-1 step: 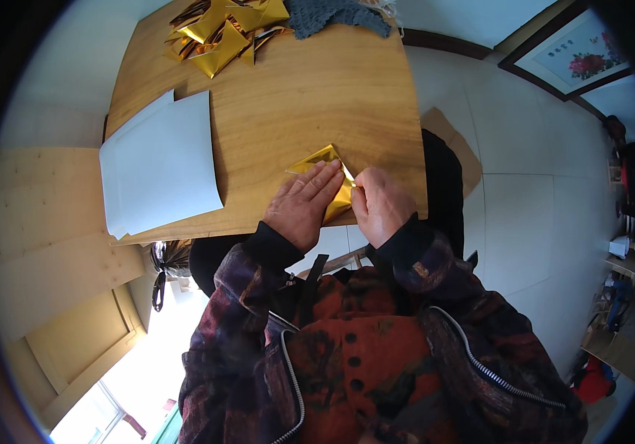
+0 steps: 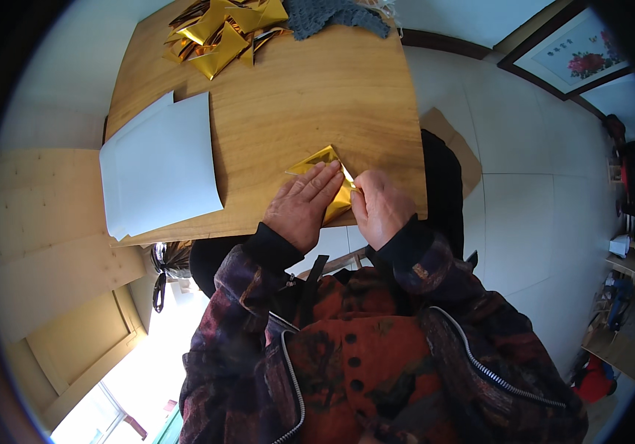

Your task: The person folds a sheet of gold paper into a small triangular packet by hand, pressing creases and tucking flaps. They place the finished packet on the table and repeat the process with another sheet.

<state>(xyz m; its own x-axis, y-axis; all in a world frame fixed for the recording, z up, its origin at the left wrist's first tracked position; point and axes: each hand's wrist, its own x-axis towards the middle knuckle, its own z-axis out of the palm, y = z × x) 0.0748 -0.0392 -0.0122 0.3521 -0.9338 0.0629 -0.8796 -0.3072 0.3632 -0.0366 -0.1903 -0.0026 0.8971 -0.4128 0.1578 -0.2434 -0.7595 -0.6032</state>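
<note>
A piece of folded gold foil paper (image 2: 343, 200) lies by the near edge of the wooden table. My left hand (image 2: 297, 203) rests flat across it, fingers stretched out and pressing down. At the paper's right edge, my right hand (image 2: 382, 204) is closed, thumb and curled fingers pinching the foil. Part of the paper is hidden under both hands; one pointed corner shows beyond the left fingertips.
Several folded gold foil pieces (image 2: 223, 37) are heaped at the table's far left. Beside them lies a grey-blue knitted cloth (image 2: 336, 18). White sheets (image 2: 162, 166) lie on the left of the table (image 2: 317, 89). A brown cardboard piece (image 2: 454, 148) is off the right edge.
</note>
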